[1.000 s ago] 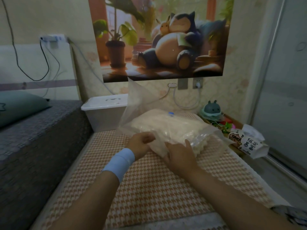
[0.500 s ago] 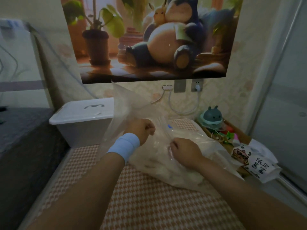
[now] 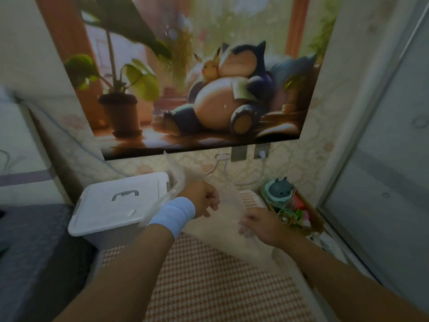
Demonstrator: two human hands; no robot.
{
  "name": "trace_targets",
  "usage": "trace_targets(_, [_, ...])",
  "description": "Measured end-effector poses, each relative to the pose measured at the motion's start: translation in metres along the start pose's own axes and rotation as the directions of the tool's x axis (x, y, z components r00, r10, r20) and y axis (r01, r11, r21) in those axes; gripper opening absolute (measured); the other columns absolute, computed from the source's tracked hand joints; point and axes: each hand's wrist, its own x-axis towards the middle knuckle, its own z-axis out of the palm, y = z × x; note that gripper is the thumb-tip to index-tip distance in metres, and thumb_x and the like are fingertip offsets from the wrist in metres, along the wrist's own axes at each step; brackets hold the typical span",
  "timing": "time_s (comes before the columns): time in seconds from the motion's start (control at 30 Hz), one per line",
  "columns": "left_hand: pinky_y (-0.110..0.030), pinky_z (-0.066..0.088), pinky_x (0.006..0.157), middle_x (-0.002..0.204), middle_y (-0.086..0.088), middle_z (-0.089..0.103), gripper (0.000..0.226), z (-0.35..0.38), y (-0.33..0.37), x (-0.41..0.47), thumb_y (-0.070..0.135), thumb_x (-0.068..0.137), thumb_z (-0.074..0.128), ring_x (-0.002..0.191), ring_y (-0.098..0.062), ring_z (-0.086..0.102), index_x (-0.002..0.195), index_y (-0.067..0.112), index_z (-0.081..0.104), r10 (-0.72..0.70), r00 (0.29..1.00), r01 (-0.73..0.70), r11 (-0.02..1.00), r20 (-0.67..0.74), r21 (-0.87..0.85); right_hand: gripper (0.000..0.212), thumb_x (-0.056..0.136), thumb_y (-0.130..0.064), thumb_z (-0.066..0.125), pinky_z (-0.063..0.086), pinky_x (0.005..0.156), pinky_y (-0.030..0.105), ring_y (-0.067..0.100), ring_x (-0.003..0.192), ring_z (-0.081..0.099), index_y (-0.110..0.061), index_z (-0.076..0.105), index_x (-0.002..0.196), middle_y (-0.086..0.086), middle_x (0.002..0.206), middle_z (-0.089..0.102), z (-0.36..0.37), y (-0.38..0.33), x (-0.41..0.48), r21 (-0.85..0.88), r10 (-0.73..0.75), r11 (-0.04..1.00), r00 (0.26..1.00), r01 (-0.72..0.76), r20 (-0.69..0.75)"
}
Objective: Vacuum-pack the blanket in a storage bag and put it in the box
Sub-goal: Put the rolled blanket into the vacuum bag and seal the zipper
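Observation:
A clear plastic storage bag [image 3: 228, 205] stands raised over the houndstooth-patterned mat [image 3: 209, 282], blurred by motion. The cream blanket [image 3: 222, 235] shows through its lower part. My left hand [image 3: 204, 201], with a light blue wristband, grips the bag's upper left part in a fist. My right hand [image 3: 260, 225] holds the bag's right side, fingers curled into the plastic. The white storage box [image 3: 116, 205] with its lid on and a grey handle sits just left of the bag, touching its edge.
A grey bed surface [image 3: 30, 252] lies at the left. A low tray with a teal toy figure [image 3: 279, 190] and small colourful items sits at the right. Cables hang from wall sockets [image 3: 261, 151] behind the bag. A sliding door [image 3: 383, 182] bounds the right.
The bag with the blanket has been lifted from lying flat to standing upright. Both hands moved up and away with it, and the view has tilted upward.

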Motion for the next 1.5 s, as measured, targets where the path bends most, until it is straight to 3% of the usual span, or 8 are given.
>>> trace_targets(0.27, [-0.036,0.06,0.074,0.08,0.001,0.074,0.028,-0.167,0.161,-0.051,0.004,0.09,0.052,0.077,-0.021,0.07,0.074,0.021,0.068,0.084,0.993,-0.074,0.991,-0.087,0.113,0.026,0.1,-0.022,0.055,0.049,0.079,0.038,0.023,0.082,0.063,-0.005,0.071,0.088,0.012,0.087,0.068,-0.138,-0.199,-0.044,-0.305,-0.159,0.947,0.974,0.104,-0.16])
trace_targets(0.47, [-0.024,0.043,0.079,0.096,-0.001,0.068,0.016,-0.234,0.221,-0.084,0.025,0.091,0.061,0.086,-0.019,0.059,0.098,0.016,0.073,0.195,0.944,-0.107,0.945,-0.267,0.31,0.033,0.098,-0.032,0.055,0.042,0.065,0.033,0.022,0.077,0.06,-0.028,0.052,0.065,0.0,0.077,0.063,-0.185,-0.297,-0.071,-0.42,-0.219,0.9,0.953,0.114,-0.211])
trace_targets(0.77, [-0.02,0.044,0.059,0.069,0.008,0.067,0.014,-0.304,0.242,-0.132,0.018,0.09,0.063,0.061,-0.006,0.059,0.08,0.016,0.072,0.096,0.907,-0.105,0.994,-0.411,0.002,0.035,0.077,-0.056,0.069,0.053,0.076,0.028,0.003,0.074,0.065,-0.023,0.078,0.073,-0.007,0.079,0.073,-0.231,-0.342,-0.113,-0.52,-0.105,0.852,0.993,0.059,-0.059])
trace_targets(0.87, [-0.035,0.052,0.083,0.104,-0.011,0.07,0.023,-0.326,0.249,-0.138,0.02,0.09,0.059,0.092,-0.029,0.067,0.112,0.014,0.066,0.113,0.884,-0.025,0.98,-0.453,0.195,0.036,0.092,-0.033,0.066,0.039,0.059,0.024,0.005,0.058,0.051,-0.024,0.063,0.058,-0.01,0.058,0.055,-0.227,-0.376,-0.115,-0.555,-0.161,0.829,0.979,0.066,-0.124])
trace_targets(1.0, [-0.046,0.021,0.117,0.157,-0.005,0.019,0.089,-0.326,0.276,-0.15,0.015,0.075,0.059,0.144,-0.028,0.02,0.15,0.026,0.013,0.544,0.71,-0.035,0.662,-0.447,0.749,0.031,0.096,-0.033,0.06,0.036,0.063,0.028,0.011,0.067,0.051,-0.019,0.064,0.069,-0.006,0.071,0.057,-0.22,-0.412,-0.105,-0.612,-0.229,0.779,0.971,0.138,-0.071])
trace_targets(1.1, [-0.045,0.008,0.119,0.151,0.001,0.032,0.073,-0.293,0.299,-0.154,0.028,0.08,0.058,0.142,-0.022,0.027,0.146,0.027,0.025,0.573,0.819,-0.196,0.354,-0.046,0.915,0.027,0.096,-0.032,0.058,0.037,0.066,0.029,0.013,0.074,0.054,-0.018,0.067,0.074,-0.003,0.079,0.063,-0.223,-0.428,-0.094,-0.643,-0.249,0.751,0.967,0.151,-0.063])
trace_targets(1.23, [-0.036,0.051,0.088,0.111,-0.004,0.068,0.023,-0.292,0.313,-0.134,0.023,0.089,0.052,0.096,-0.027,0.064,0.107,0.022,0.066,0.431,0.899,-0.168,0.497,-0.074,0.852,0.041,0.098,-0.023,0.058,0.029,0.055,0.014,0.001,0.064,0.05,-0.032,0.047,0.06,-0.014,0.064,0.051,-0.238,-0.441,-0.091,-0.628,-0.348,0.742,0.935,0.235,-0.062])
trace_targets(1.5, [-0.028,0.05,0.086,0.107,0.006,0.071,0.023,-0.315,0.299,-0.101,0.021,0.092,0.056,0.097,-0.017,0.065,0.109,0.024,0.07,0.189,0.976,-0.062,0.717,-0.109,0.694,0.012,0.085,-0.026,0.07,0.053,0.077,0.03,0.011,0.081,0.066,-0.017,0.079,0.087,-0.01,0.081,0.07,-0.294,-0.393,-0.075,-0.712,-0.134,0.695,0.991,0.104,0.013])
